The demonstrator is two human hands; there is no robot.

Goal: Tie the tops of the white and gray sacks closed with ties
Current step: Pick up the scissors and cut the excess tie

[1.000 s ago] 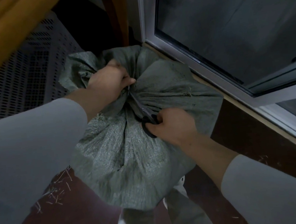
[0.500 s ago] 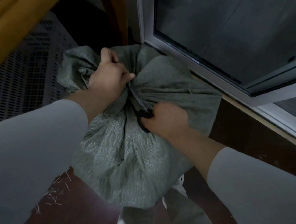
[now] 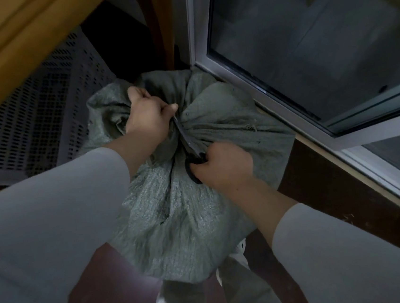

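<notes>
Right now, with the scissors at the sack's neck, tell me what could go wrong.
The scissors in the right hand point their blades at the left hand, whose grip bunches the neck of the gray sack; a cut could nick a finger. The blades lie against the woven fabric, so they may slit the sack rather than any tie, which I cannot see.

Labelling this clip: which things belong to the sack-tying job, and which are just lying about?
In the job: gray sack, its neck gripped by the left hand; scissors, held by the right hand.
Lying about: perforated panel; window frame; wooden board.
</notes>
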